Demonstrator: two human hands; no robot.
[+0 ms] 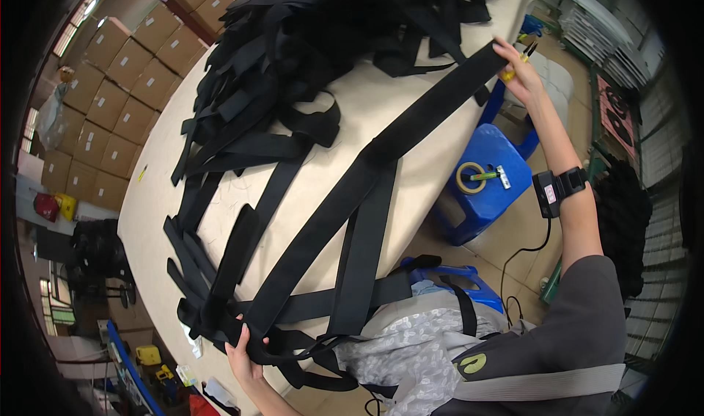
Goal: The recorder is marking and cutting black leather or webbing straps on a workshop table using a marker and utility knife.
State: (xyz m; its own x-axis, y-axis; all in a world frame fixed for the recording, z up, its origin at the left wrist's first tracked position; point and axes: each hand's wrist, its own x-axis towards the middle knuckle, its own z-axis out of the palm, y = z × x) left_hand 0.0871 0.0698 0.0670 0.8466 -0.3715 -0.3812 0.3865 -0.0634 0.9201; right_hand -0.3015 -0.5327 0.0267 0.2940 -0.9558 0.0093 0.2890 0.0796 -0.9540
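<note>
A long, wide black fabric strap [433, 102] stretches diagonally over the pale table [411, 188]. Its far right end is pinched in my right hand [522, 80], raised beyond the table's right edge. That same hand also keeps small yellow-handled snips [507, 74], their dark tips poking up past the fingers. Down at the lower left, my left hand [246, 354] grips the strap's near part, with its fingers partly hidden by black fabric. More black straps [363, 247] hang and cross beside it, some running over my lap.
A big heap of black straps [293, 42] covers the far table. At right stands a blue stool [488, 152] bearing a tape roll [469, 177] and a green-handled tool [484, 174]. A cable [524, 249] runs from the device on my right arm. Cardboard boxes [125, 108] are stacked left.
</note>
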